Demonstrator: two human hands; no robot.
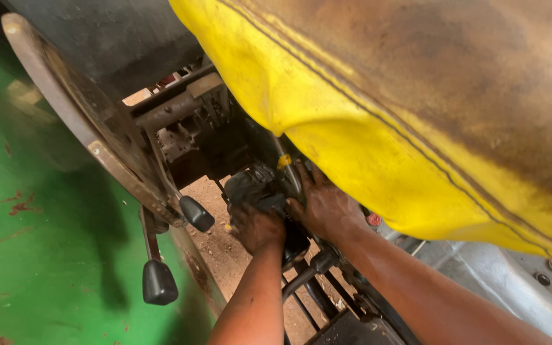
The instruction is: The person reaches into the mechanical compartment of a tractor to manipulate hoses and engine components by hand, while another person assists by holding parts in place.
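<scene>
Both hands are deep in the greasy machinery under the yellow seat (378,128): the left hand (255,225) is curled shut around a black part (253,185) of the mechanism, and the right hand (326,206) lies just beside it with fingers spread flat against the same dark parts, gripping nothing I can make out. That black part sits between the seat's lower edge and the green panel (39,243), with two black-knobbed levers (159,281) hanging to its left.
</scene>
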